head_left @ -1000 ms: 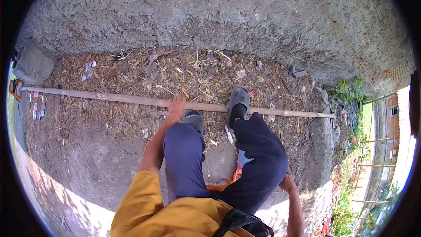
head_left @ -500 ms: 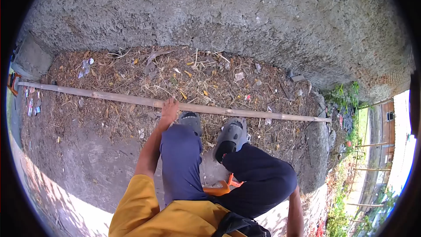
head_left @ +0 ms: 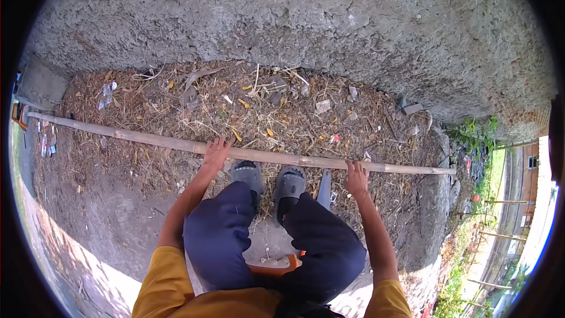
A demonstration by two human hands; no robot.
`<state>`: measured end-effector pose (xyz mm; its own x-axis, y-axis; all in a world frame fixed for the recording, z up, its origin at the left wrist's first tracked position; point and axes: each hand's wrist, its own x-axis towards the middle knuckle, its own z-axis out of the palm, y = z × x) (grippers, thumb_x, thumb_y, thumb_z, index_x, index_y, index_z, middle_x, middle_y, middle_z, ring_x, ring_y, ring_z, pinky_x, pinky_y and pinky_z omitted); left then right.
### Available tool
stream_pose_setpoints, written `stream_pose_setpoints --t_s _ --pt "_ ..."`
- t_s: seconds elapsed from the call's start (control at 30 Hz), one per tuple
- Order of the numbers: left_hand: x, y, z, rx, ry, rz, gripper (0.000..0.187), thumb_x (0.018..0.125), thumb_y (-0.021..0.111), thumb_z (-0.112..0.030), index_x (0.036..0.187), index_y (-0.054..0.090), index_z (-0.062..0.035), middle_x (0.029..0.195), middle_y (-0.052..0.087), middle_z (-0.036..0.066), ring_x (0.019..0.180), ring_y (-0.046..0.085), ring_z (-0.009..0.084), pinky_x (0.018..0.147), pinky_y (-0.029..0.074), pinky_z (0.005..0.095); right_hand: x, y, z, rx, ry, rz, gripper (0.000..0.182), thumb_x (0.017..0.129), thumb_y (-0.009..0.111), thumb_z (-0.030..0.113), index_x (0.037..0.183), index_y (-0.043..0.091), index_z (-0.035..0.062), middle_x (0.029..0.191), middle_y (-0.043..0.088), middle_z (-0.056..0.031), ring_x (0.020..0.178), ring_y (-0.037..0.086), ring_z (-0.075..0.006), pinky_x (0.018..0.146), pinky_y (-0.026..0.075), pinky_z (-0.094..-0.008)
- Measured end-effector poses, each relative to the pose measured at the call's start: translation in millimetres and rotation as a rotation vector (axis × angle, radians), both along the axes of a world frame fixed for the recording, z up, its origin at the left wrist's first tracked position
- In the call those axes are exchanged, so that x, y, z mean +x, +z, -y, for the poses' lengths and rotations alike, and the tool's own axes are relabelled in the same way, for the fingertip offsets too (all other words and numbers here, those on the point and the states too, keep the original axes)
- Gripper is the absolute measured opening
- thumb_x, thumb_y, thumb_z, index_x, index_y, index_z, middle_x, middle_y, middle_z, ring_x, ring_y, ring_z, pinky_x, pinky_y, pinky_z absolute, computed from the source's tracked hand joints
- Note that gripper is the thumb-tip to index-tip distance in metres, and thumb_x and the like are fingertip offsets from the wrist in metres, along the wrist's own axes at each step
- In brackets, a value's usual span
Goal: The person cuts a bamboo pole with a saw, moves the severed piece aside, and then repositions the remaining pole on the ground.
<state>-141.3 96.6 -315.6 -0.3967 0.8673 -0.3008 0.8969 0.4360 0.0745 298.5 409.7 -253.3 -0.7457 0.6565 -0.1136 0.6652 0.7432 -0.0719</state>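
A long bamboo pole lies crosswise over the littered ground in front of my feet. My left hand is closed over it left of the shoes, fingers reaching across its far side. To the right of the shoes, my right hand also grips the pole, its fingers over the top. Between my right shoe and right hand shows a grey saw-like blade; my leg hides its other end. Both grey clogs stand just on the near side of the pole.
A rough grey wall rises beyond the strip of dry grass and litter. Something orange shows between my legs, partly hidden. An orange object is at the pole's left end. Green plants grow at the right.
My right hand has come up from beside my right knee onto the pole. My right foot has shifted left, and the blade has come into view. My left hand stays on the pole.
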Motion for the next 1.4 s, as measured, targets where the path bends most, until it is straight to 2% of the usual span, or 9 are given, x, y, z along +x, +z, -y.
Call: stream_pose_setpoints --t_s 0.3,0.5,0.57,0.83,1.1,1.17,1.3,1.37,1.4 --pt "-9 -19 -4 -0.043 0.000 -0.003 0.068 0.069 0.077 -0.005 0.132 0.051 -0.0109 0.130 0.052 0.017 0.127 0.049 0.0343 0.106 0.040 0.0514 -40 -68 -33 0.059 0.073 0.376 0.056 0.068 0.080 0.016 0.121 0.060 0.0165 0.113 0.057 -0.0121 0.114 0.057 -0.0309 0.098 0.041 -0.0454" --pt "-10 -2 -1 0.051 -0.065 -0.030 0.067 0.064 0.079 -0.010 0.126 0.055 -0.0112 0.128 0.053 0.016 0.124 0.051 0.0338 0.101 0.042 0.0502 -32 -80 -32 0.266 0.074 0.208 0.056 0.066 0.083 0.018 0.116 0.059 0.0154 0.112 0.058 -0.0101 0.112 0.058 -0.0306 0.098 0.042 -0.0456" --pt "-11 12 0 0.080 -0.082 -0.019 0.068 0.063 0.080 -0.012 0.125 0.055 -0.0116 0.126 0.053 0.015 0.123 0.051 0.0332 0.101 0.041 0.0503 -29 -63 -32 0.032 -0.041 0.229 0.061 0.064 0.084 0.019 0.118 0.056 0.0157 0.118 0.060 -0.0095 0.116 0.058 -0.0296 0.102 0.042 -0.0477" --pt "15 52 -22 0.159 -0.186 0.113 0.073 0.061 0.084 -0.026 0.126 0.054 -0.0126 0.122 0.054 0.015 0.121 0.053 0.0335 0.102 0.041 0.0513 -14 -18 -10 0.019 -0.073 0.001 0.057 0.064 0.083 0.018 0.113 0.056 0.0136 0.109 0.060 -0.0091 0.112 0.056 -0.0314 0.102 0.040 -0.0458" --pt "69 86 -78 -0.235 -0.200 0.566 0.082 0.067 0.084 -0.026 0.138 0.044 -0.0168 0.124 0.062 0.020 0.120 0.058 0.0398 0.103 0.046 0.0503 10 -32 17 0.136 -0.187 -0.181 0.042 0.069 0.072 0.007 0.110 0.063 0.0135 0.104 0.056 -0.0077 0.108 0.054 -0.0284 0.101 0.037 -0.0466" --pt "69 37 -73 -0.199 -0.310 0.589 0.079 0.068 0.083 -0.030 0.137 0.048 -0.0150 0.121 0.066 0.019 0.118 0.060 0.0385 0.100 0.049 0.0481 14 -31 22 0.172 -0.179 -0.198 0.036 0.068 0.071 0.007 0.104 0.068 0.0141 0.103 0.056 -0.0077 0.109 0.053 -0.0267 0.099 0.037 -0.0452" --pt "72 18 -70 -0.259 -0.298 0.576 0.073 0.067 0.083 -0.034 0.132 0.056 -0.0138 0.122 0.066 0.019 0.115 0.063 0.0378 0.099 0.050 0.0475 14 -37 21 0.124 -0.239 -0.176 0.036 0.064 0.075 0.008 0.100 0.070 0.0146 0.103 0.055 -0.0081 0.112 0.051 -0.0272 0.103 0.035 -0.0459" --pt "71 -3 -68 -0.174 -0.181 0.558 0.068 0.067 0.083 -0.035 0.128 0.062 -0.0128 0.122 0.067 0.018 0.114 0.063 0.0369 0.098 0.051 0.0473 9 -31 23 0.078 -0.299 -0.200 0.041 0.063 0.076 0.009 0.103 0.069 0.0152 0.105 0.052 -0.0089 0.113 0.050 -0.0294 0.106 0.034 -0.0460" --pt "73 -3 -67 -0.177 -0.186 0.558 0.068 0.067 0.083 -0.035 0.128 0.062 -0.0128 0.122 0.067 0.018 0.114 0.063 0.0369 0.098 0.051 0.0473 8 -27 25 -0.002 -0.349 -0.188 0.056 0.061 0.074 0.010 0.116 0.064 0.0160 0.118 0.050 -0.0129 0.120 0.047 -0.0341 0.109 0.031 -0.0475"
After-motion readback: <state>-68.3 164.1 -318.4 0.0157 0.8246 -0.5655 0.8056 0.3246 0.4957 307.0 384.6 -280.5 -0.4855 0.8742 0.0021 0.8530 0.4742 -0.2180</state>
